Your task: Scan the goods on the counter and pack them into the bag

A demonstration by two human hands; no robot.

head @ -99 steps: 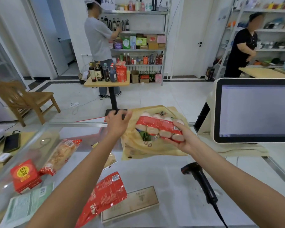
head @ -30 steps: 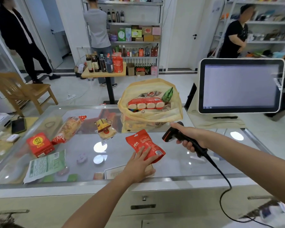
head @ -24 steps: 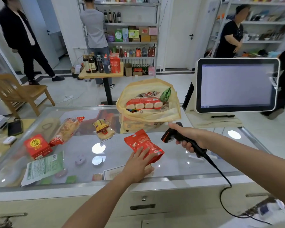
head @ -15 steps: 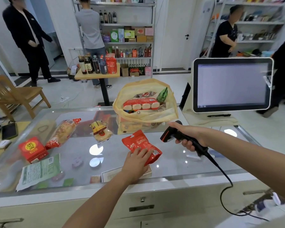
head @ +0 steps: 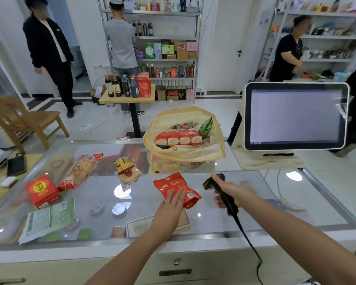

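A left hand [head: 170, 206] presses flat-fingered on the red pouch [head: 173, 186]. Just to its right, the right hand [head: 232, 191] grips the scanner [head: 208, 185], nose toward the pouch.

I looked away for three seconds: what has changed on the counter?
The red-wrapped pack left the right hand and now lies in the bag. The right hand picked the scanner up off the counter and grips it beside the red pouch. The left hand let go of the bag and rests flat on that pouch. The bread loaf, red box and green packet stayed put.
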